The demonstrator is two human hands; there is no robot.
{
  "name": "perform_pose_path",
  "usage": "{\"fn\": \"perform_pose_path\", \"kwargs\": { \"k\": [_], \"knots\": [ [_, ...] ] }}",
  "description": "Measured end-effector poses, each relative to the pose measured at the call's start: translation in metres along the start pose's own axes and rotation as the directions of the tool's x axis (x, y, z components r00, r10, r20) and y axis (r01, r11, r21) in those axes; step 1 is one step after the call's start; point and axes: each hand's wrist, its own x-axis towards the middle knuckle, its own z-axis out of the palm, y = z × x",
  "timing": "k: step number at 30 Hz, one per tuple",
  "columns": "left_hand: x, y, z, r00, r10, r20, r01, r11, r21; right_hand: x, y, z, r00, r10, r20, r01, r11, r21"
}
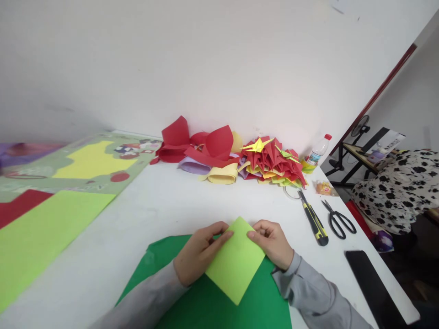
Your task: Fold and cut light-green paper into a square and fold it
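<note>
A square of lime-green paper [236,265] is held up between my two hands, one corner pointing away from me and one toward me. My left hand [203,249] pinches its upper left edge, thumb on top and fingers behind. On the upper right edge, my right hand [273,242] has the same kind of pinch. Under the paper and my forearms lies a large dark green sheet [219,304] on the white table. The fingers behind the paper are partly hidden.
Folded red paper shapes [219,144] and a pile of paper stars [270,160] stand along the wall. On the right are a bottle [315,155], a utility knife [313,219], scissors [339,220] and a black flat object [373,288]. Lime-green sheets [51,233] lie left. A person's patterned clothing [398,189] shows far right.
</note>
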Motion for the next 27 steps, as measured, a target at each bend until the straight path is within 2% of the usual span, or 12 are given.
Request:
{"fn": "perform_pose_path", "kwargs": {
  "k": [2, 4, 9, 12, 14, 20, 23, 27],
  "knots": [
    [-0.001, 0.0, 0.002, 1.0, -0.008, 0.011, 0.008, 1.0, 0.014, -0.001, 0.0, 0.0, 1.0, 0.0, -0.001, 0.0, 1.0, -0.031],
    [-0.001, 0.0, 0.001, 1.0, -0.024, 0.0, 0.024, 0.999, 0.024, -0.001, 0.0, -0.003, 0.998, -0.018, -0.055, 0.017, 0.999, -0.03],
    [0.001, -0.002, -0.004, 0.99, -0.029, -0.139, 0.028, 1.0, -0.007, 0.006, -0.001, -0.016, 0.974, -0.061, -0.218, 0.07, 0.997, 0.034],
    [0.001, -0.004, -0.004, 0.986, -0.134, -0.1, 0.124, 0.986, -0.109, 0.009, 0.0, -0.02, 0.966, -0.06, -0.253, 0.079, 0.995, 0.066],
    [0.002, -0.006, -0.004, 0.984, -0.162, -0.073, 0.149, 0.976, -0.158, 0.01, 0.001, -0.02, 0.964, -0.055, -0.262, 0.08, 0.993, 0.084],
    [0.002, -0.007, -0.007, 0.986, -0.128, -0.102, 0.107, 0.975, -0.193, 0.009, 0.004, -0.018, 0.972, -0.029, -0.234, 0.061, 0.989, 0.132],
    [0.002, -0.007, -0.009, 0.99, -0.131, -0.053, 0.115, 0.965, -0.237, 0.009, 0.003, -0.02, 0.983, -0.009, -0.182, 0.039, 0.986, 0.161],
    [0.0, -0.007, -0.008, 0.991, -0.128, 0.049, 0.136, 0.951, -0.278, 0.009, -0.001, -0.024, 0.998, 0.034, -0.055, -0.022, 0.981, 0.192]
  ]
}}
